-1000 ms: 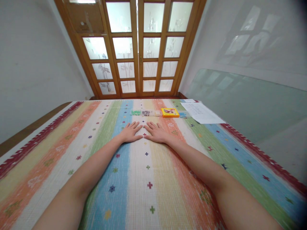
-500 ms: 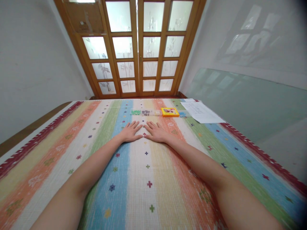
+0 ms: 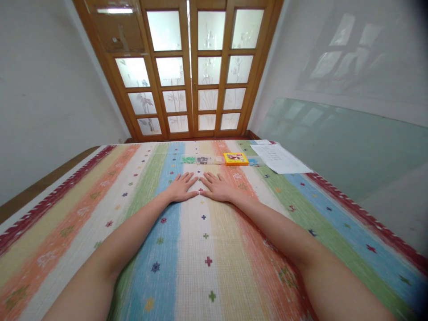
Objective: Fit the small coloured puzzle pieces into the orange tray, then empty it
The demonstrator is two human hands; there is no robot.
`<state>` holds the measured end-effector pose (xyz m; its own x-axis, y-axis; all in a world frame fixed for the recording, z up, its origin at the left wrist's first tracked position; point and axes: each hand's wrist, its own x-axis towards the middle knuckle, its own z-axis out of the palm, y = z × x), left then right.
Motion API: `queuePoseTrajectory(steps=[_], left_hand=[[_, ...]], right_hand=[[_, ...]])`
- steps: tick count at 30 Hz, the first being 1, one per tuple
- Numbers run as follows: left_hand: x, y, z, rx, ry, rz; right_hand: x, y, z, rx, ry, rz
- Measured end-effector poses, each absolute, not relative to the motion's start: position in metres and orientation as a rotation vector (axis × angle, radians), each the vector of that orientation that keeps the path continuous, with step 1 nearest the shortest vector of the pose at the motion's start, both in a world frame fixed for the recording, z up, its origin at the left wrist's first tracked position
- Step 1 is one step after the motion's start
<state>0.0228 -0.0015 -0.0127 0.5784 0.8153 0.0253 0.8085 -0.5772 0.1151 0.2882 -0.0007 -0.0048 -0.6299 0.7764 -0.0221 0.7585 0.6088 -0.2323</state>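
Note:
My left hand [image 3: 181,187] lies flat on the striped tablecloth [image 3: 194,249], palm down, its fingers spread. Beside it, my right hand [image 3: 216,187] rests the same way, with the two thumb tips close together. Neither hand holds anything. Just beyond the fingertips is a row of small things: a clear packet with green pieces [image 3: 189,159], one with dark pieces [image 3: 202,160], a pale piece [image 3: 218,159], a yellow and orange box [image 3: 236,159] with a printed picture, and a clear packet with blue pieces [image 3: 254,161]. What the packets contain is too small to tell.
White paper sheets [image 3: 280,158] with writing lie at the table's far right. Wooden doors with glass panes [image 3: 209,69] stand beyond the far edge. A large pale glass panel [image 3: 351,147] leans along the right wall, and a plain wall [image 3: 40,80] rises at left.
The camera view has tilted slightly upward, so the table and hands sit a little lower in the picture. Both hands stay flat in the same place on the cloth.

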Motion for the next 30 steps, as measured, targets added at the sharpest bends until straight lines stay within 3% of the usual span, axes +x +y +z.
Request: queuePoseTrajectory(steps=[30], left_hand=[[0.0244, -0.0039, -0.0086, 2.691, 1.397, 0.132]], right_hand=[[0.2874, -0.0033, -0.0003, -1.33, -2.754, 0.336]])
